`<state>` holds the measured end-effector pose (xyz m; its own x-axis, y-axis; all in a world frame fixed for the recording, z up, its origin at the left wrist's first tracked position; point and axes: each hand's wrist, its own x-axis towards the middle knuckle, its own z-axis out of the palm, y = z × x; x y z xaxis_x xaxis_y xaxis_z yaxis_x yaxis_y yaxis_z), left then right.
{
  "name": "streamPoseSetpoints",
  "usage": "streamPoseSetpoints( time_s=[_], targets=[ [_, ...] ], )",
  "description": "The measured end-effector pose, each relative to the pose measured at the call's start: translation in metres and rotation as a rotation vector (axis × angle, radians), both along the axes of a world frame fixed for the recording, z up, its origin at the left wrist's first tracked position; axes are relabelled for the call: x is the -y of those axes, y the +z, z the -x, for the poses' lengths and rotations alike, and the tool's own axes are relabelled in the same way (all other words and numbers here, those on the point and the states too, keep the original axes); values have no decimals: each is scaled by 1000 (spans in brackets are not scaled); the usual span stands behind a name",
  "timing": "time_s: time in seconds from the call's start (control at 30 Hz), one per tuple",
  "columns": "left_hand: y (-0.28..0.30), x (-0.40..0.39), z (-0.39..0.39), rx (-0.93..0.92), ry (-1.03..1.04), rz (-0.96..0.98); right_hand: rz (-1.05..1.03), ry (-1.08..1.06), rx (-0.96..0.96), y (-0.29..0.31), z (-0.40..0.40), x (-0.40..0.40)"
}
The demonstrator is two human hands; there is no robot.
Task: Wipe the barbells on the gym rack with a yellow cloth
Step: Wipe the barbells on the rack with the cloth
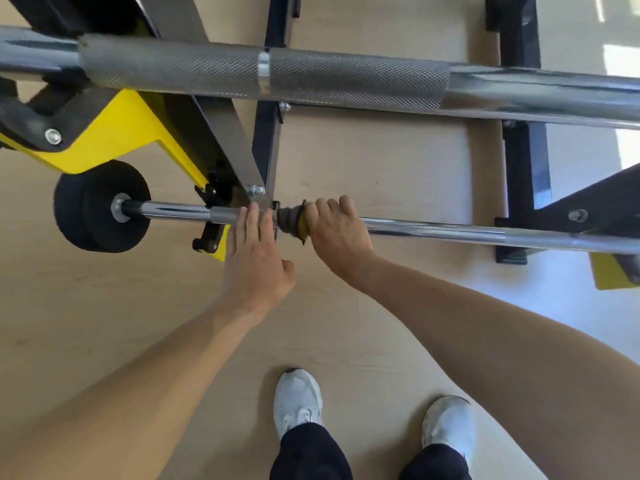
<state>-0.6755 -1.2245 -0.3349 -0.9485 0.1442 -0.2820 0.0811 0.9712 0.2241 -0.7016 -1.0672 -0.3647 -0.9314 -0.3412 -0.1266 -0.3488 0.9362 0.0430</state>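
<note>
A lower barbell (450,233) runs left to right across the rack, with a black weight plate (93,209) on its left end. My right hand (337,233) grips the yellow cloth (294,223), which is wrapped round this bar just right of the rack upright. My left hand (254,254) lies beside it on the left, fingers straight and resting over the bar. A second, thicker barbell (346,81) with a knurled middle crosses the view above, close to the camera.
The black and yellow rack frame (131,133) stands at the left, with black uprights (523,150) and a base at the right. Pale wood floor lies below. My two white shoes (298,400) stand under my arms.
</note>
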Motion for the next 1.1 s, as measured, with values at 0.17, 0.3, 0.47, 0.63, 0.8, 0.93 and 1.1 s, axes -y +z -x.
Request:
streamPoseSetpoints(
  time_s=[0.17, 0.3, 0.47, 0.63, 0.8, 0.93, 1.1],
  targets=[
    [-1, -38, -4, -25, -169, 63, -50, -179, -40, -6, -33, -68],
    [-2, -64, -6, 6, -99, 101, -48, -215, 130, 10, -15, -60],
    [-4, -80, -3, -9, -55, 171, 78, -281, 271, 11, 16, -39],
    [-17, -84, -8, -7, -62, 233, 98, -213, 145, 2, 7, -51],
    [-22, -92, -8, -23, -20, 265, 101, -185, 85, -10, -1, -77],
    [-22, -103, -10, -11, 12, 303, 91, -178, 65, -13, -11, -115],
    [-18, -116, -6, 41, 131, 253, 100, -189, 52, -14, -25, -166]
  ],
)
